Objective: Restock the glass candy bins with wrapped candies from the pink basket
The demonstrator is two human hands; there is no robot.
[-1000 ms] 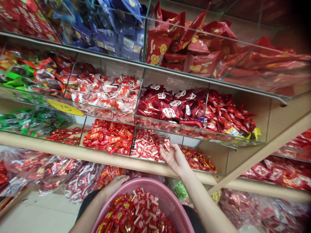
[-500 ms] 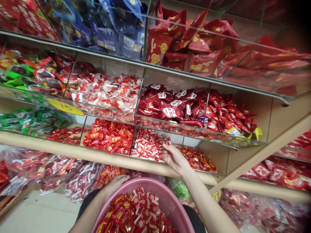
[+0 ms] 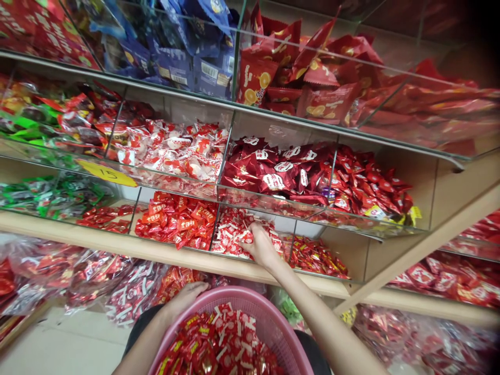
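Note:
A pink plastic basket [image 3: 255, 298] stands in front of me between my legs, piled with red-wrapped candies [image 3: 219, 338], some with yellow lettering and some red and white. My left hand [image 3: 187, 298] holds the basket's rim on its left side, its fingers partly hidden. In the lowest shelf row, my right hand [image 3: 260, 246] is in a compartment of small red-and-white wrapped candies [image 3: 230, 232]. Its fingers are curled down among these candies and closed on some of them, the fingertips partly covered.
Orange-red candies [image 3: 175, 219] fill the compartment to the left, and red-and-yellow ones [image 3: 316, 255] lie to the right. A clear shelf lip [image 3: 273, 200] runs above my right hand. Bagged candies [image 3: 133, 291] lie under the wooden shelf edge [image 3: 156, 255]. A slanted wooden post [image 3: 422, 247] rises at right.
My right hand has moved left and deeper into the red-and-white candies, its fingers now bent down into the pile. My left hand and the basket have stayed in place.

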